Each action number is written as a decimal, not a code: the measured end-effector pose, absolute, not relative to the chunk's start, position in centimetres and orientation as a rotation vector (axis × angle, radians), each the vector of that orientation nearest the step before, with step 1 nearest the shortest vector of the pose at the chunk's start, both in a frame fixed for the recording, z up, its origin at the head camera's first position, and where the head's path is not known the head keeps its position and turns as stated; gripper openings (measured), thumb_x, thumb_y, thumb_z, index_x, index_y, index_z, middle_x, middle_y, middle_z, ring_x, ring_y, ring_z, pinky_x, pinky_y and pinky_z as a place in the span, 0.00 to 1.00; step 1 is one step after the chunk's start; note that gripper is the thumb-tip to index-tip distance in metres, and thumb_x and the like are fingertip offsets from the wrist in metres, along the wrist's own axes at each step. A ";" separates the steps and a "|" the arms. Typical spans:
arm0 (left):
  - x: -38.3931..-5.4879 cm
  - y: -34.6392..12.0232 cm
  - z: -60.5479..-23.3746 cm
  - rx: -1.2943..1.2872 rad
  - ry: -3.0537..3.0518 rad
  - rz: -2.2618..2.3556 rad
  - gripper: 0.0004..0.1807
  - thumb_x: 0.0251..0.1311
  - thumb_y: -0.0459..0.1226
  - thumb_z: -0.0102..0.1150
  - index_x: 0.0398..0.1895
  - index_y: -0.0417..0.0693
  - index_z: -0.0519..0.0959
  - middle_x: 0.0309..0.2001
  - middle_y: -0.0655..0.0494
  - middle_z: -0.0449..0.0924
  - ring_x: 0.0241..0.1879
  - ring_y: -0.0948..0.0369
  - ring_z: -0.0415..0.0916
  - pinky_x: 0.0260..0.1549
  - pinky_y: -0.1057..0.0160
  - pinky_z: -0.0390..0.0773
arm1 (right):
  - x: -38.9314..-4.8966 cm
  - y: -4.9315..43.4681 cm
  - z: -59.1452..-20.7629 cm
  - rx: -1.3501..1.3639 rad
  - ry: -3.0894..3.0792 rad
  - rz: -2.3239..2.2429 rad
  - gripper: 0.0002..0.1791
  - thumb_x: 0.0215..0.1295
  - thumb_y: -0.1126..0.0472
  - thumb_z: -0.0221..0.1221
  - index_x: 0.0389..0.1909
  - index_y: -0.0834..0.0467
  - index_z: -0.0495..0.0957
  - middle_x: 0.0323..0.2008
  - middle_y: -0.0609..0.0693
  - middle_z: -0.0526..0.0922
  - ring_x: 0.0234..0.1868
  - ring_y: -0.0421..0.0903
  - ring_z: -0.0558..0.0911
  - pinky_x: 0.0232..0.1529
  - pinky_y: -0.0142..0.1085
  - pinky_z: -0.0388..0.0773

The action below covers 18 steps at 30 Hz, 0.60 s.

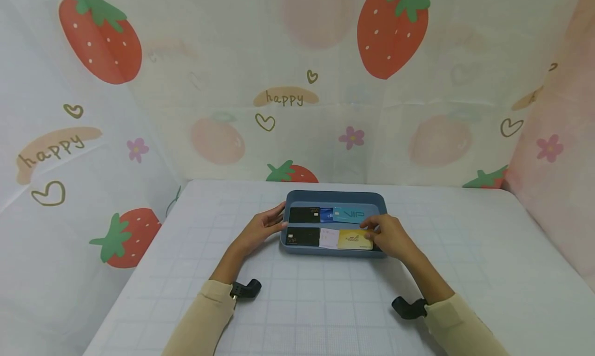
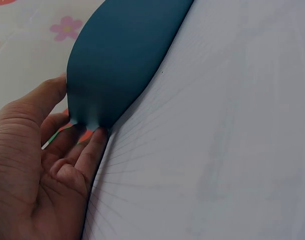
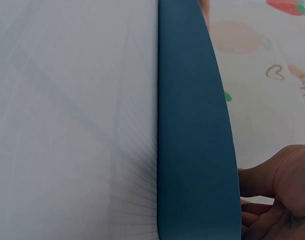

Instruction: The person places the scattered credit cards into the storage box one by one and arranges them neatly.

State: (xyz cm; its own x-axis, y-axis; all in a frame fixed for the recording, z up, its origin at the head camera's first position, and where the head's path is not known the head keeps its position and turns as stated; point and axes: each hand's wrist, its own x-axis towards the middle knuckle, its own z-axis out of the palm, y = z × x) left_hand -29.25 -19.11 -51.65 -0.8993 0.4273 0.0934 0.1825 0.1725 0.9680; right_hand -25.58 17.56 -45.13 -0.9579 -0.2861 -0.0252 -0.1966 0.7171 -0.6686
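A blue tray (image 1: 332, 252) lies on the table with two rows of cards in it. At its left end my left hand (image 1: 260, 227) touches the outer wall with the fingertips, the thumb up by the rim; the left wrist view shows this hand (image 2: 52, 150) close. My right hand (image 1: 389, 234) reaches over the right end, thumb at the yellow card (image 1: 353, 239) and another finger by the light-blue VIP card (image 1: 349, 214). Whether it pinches the yellow card is unclear; in the right wrist view the tray wall (image 3: 197, 125) hides the fingertips of this hand (image 3: 287, 192).
The back row also holds a black card (image 1: 304, 215) and a partly covered dark-blue card (image 1: 327, 215). In front lie a black VIP card (image 1: 303, 236) and a whitish card (image 1: 329, 237). A white grid-patterned table (image 1: 307, 304) carries the tray; a strawberry-print curtain (image 1: 288, 139) hangs behind.
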 end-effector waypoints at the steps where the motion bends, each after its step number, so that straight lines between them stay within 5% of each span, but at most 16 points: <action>1: -29.3 -19.1 -51.7 0.596 2.242 1.807 0.37 0.72 0.37 0.60 0.80 0.45 0.57 0.78 0.51 0.57 0.74 0.53 0.61 0.70 0.53 0.62 | -25.5 17.5 -45.1 -0.395 2.799 -1.061 0.12 0.66 0.73 0.62 0.49 0.65 0.84 0.42 0.57 0.84 0.36 0.48 0.82 0.31 0.37 0.81; 18: -29.2 -19.1 -51.7 0.582 2.250 1.801 0.38 0.71 0.38 0.61 0.80 0.45 0.57 0.78 0.51 0.57 0.74 0.54 0.61 0.70 0.53 0.62 | -25.3 17.3 -45.3 -0.412 2.837 -1.038 0.13 0.64 0.75 0.63 0.49 0.68 0.83 0.43 0.58 0.84 0.40 0.50 0.82 0.40 0.43 0.82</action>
State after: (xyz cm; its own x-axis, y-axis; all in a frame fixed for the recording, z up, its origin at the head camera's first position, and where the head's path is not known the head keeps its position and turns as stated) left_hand -29.22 -19.15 -51.69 -0.9021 0.4226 0.0872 0.1776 0.1793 0.9676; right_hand -25.28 17.26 -45.35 -0.9593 -0.2824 0.0056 -0.2194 0.7324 -0.6446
